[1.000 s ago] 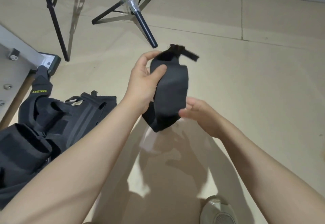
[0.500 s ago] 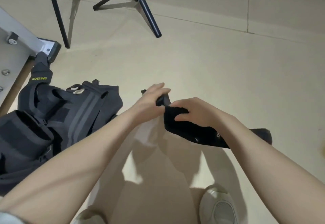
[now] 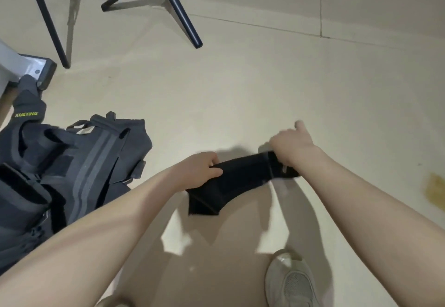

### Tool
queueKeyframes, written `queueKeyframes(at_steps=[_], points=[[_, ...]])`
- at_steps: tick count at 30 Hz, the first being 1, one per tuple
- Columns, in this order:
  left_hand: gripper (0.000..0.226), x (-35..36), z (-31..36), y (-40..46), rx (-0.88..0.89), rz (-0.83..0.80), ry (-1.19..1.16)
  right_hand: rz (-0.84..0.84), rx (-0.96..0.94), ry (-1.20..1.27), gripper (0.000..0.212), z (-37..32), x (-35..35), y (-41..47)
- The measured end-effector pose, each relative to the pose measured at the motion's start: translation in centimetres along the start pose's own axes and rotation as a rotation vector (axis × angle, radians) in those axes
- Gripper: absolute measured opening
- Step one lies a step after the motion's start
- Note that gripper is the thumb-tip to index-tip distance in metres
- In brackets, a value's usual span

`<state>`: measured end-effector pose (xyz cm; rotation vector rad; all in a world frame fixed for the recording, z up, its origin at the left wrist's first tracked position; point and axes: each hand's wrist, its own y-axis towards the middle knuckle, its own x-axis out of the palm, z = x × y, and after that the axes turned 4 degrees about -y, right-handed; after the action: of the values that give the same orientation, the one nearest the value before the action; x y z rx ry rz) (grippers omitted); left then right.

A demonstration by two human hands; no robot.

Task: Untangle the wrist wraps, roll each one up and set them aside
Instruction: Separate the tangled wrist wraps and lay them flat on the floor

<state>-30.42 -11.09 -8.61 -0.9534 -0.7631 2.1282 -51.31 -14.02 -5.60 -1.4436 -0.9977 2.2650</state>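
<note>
Beside the heap of black padded fabric gear (image 3: 60,174) on the beige floor (image 3: 240,90), the left hand (image 3: 199,171) pinches one end of the black fabric wrist wrap (image 3: 238,181). The right hand (image 3: 291,145), fingers curled on the other end, has drawn it out nearly flat from its bunch, ready for rolling.
</note>
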Motion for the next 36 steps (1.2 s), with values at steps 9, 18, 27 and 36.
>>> queueKeyframes(at_steps=[9, 18, 27, 36], points=[[0.056, 2.4, 0.3, 3.2, -0.103, 0.200, -0.095, 0.566, 0.079, 0.231, 0.030, -5.0, -0.8, 5.2], [0.080, 4.1, -2.3, 6.2, 0.101, 0.124, 1.001, 0.143, -0.121, 0.532, 0.066, -4.3, 5.5, 8.0], [0.115, 0.1, -1.4, 11.6, 0.135, 0.162, 1.199, 0.278, 0.039, 0.490, 0.085, -2.6, 3.2, 12.5], [0.106, -1.3, -0.5, 12.3, 0.204, 0.455, 0.892, 0.305, 0.090, 0.637, 0.052, -1.9, 5.5, 8.7]])
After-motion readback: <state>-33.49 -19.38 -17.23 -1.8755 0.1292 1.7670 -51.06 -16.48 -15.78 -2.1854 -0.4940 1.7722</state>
